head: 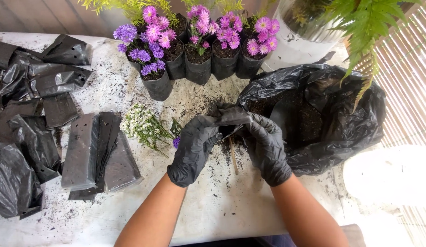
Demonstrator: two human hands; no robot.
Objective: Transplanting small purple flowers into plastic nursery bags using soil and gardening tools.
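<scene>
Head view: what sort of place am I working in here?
Likely a garden potting bench: potted purple flowers in black grow bags, an open sack of soil, and empty grow bags on a soil-strewn table.

White counter dusted with dark soil, daylight bright at right. Bamboo slat blind along right side. Grey plank wall behind.

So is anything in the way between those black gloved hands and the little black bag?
No. The left gloved hand and the right gloved hand already pinch the small black plastic grow bag between them. The white flower sprigs lie off to the left, and the thin wooden stick lies on the table below.
</scene>
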